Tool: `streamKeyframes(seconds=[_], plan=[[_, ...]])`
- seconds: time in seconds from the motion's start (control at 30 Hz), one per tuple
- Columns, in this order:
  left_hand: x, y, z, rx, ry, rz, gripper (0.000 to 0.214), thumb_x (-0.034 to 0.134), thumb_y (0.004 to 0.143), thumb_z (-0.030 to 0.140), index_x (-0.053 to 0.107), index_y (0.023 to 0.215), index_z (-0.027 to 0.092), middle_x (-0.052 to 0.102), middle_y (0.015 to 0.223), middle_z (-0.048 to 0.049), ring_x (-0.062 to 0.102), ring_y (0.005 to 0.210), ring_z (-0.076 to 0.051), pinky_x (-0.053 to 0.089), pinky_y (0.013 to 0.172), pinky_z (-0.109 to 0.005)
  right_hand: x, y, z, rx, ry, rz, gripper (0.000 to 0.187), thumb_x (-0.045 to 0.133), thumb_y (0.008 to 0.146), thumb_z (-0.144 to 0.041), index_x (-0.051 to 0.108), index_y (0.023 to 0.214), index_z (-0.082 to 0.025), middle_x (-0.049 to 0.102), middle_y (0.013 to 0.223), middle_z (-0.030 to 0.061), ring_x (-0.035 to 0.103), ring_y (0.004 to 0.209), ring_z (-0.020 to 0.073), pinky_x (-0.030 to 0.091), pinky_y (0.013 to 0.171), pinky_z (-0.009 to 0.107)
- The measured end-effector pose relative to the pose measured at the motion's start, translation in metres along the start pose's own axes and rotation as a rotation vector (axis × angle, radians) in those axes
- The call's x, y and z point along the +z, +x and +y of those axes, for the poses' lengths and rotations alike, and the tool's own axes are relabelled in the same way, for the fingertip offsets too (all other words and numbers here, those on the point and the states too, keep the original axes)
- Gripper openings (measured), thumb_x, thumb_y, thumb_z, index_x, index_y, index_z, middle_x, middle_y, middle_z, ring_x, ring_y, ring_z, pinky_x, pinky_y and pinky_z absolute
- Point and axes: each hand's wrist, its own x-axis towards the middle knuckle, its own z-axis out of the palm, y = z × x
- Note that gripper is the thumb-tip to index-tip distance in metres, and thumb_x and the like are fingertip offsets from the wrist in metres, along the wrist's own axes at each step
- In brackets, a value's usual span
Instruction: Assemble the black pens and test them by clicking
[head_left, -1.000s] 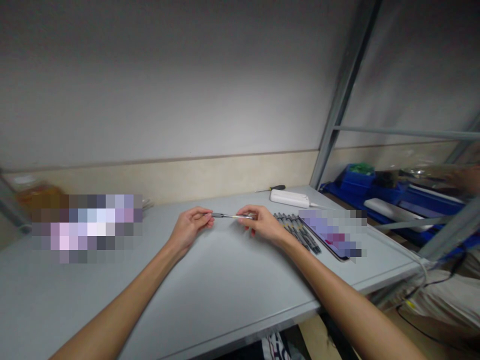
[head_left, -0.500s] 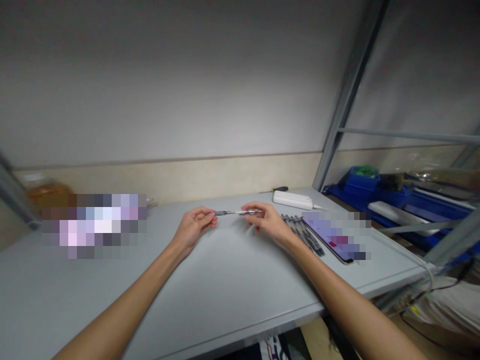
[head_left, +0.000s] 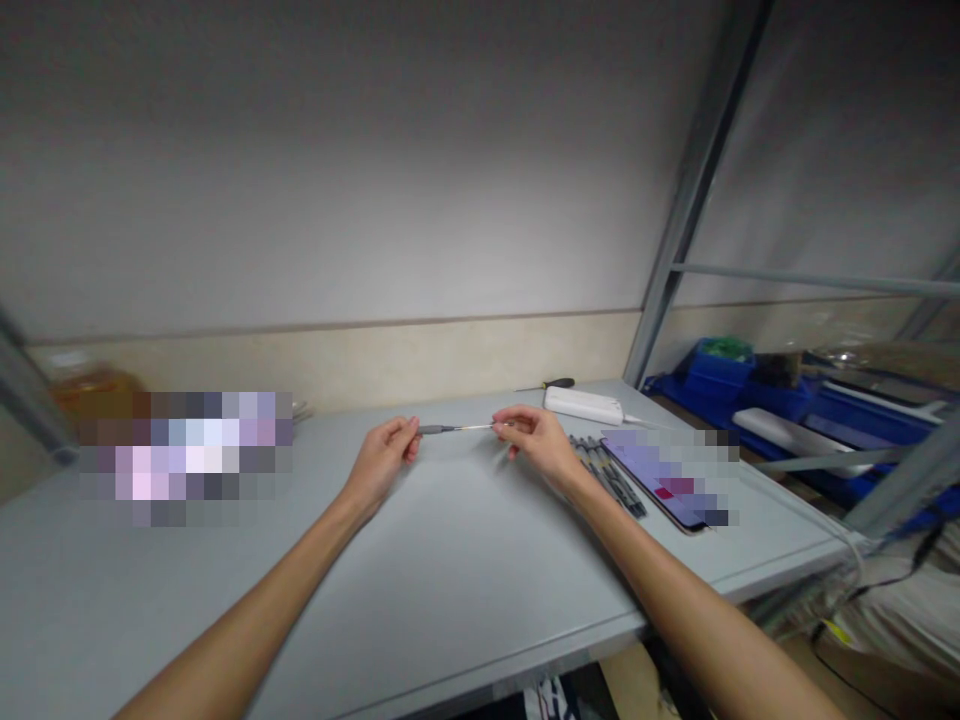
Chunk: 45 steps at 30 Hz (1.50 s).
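A pen (head_left: 436, 430) is stretched level between my two hands above the table. My left hand (head_left: 386, 460) pinches its grey grip end between thumb and fingers. A thin, pale refill (head_left: 472, 428) shows between the grey grip and my right hand. My right hand (head_left: 529, 437) has its thumb and fingers closed on the pen's other end, most of which they hide. Several dark pens (head_left: 611, 478) lie side by side on the table just right of my right hand.
A phone (head_left: 660, 485), partly blurred out, lies right of the pens on the grey table (head_left: 442, 600). Behind them are a white power strip (head_left: 583, 404) with a cable and a screwdriver (head_left: 559, 383). Blue bins (head_left: 720, 370) stand beyond the metal frame at right. A pixelated patch covers the left.
The clear barrel that showed by my right hand is now mostly hidden by its fingers, which have closed in. More bare refill shows, and my left hand has shifted slightly left.
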Motion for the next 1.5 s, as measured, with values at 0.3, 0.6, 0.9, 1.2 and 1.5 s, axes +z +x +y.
streamKeyframes(seconds=[0.3,0.6,0.9,1.2,1.5], plan=[[-0.004,0.002,0.002,-0.023,-0.070,0.068,0.037,0.062,0.070,0.047,0.051,0.056,0.015,0.048,0.052,0.0023,0.041,0.050,-0.008,0.033,0.052,-0.020,-0.006,0.004,-0.004,-0.147,0.045,0.162,0.029,0.070,0.059,-0.032,0.063,0.082,-0.016,0.065,0.087,0.0065,0.055,0.063,0.0123,0.048,0.056,0.026],[-0.005,0.003,0.003,-0.003,-0.088,0.090,0.036,0.061,0.070,0.046,0.051,0.057,0.015,0.047,0.052,0.0030,0.042,0.049,-0.008,0.032,0.050,-0.021,-0.007,0.003,-0.008,-0.144,0.019,0.195,0.024,0.068,0.061,-0.030,0.064,0.080,-0.016,0.064,0.079,0.0051,0.055,0.063,0.0134,0.047,0.060,0.028],[-0.004,0.002,0.005,0.000,-0.085,0.100,0.034,0.062,0.069,0.044,0.052,0.056,0.015,0.048,0.051,0.0027,0.043,0.049,-0.008,0.033,0.051,-0.020,-0.008,0.003,-0.007,-0.146,0.007,0.207,0.022,0.066,0.062,-0.031,0.065,0.079,-0.016,0.065,0.078,0.0053,0.056,0.064,0.0145,0.047,0.060,0.029],[-0.004,0.002,0.003,0.003,-0.093,0.085,0.034,0.062,0.070,0.045,0.051,0.057,0.015,0.048,0.052,0.0031,0.043,0.049,-0.008,0.033,0.050,-0.020,-0.006,0.001,-0.009,-0.146,0.001,0.217,0.020,0.065,0.062,-0.029,0.065,0.077,-0.016,0.065,0.082,0.0061,0.056,0.065,0.0147,0.048,0.060,0.029],[0.011,-0.008,0.000,-0.059,-0.092,-0.038,0.035,0.060,0.073,0.045,0.050,0.058,0.015,0.048,0.053,0.0029,0.042,0.050,-0.007,0.033,0.052,-0.020,0.000,-0.001,-0.001,-0.221,0.006,0.071,0.014,0.067,0.064,-0.027,0.066,0.073,-0.016,0.062,0.088,0.0070,0.058,0.073,0.0163,0.050,0.057,0.027]])
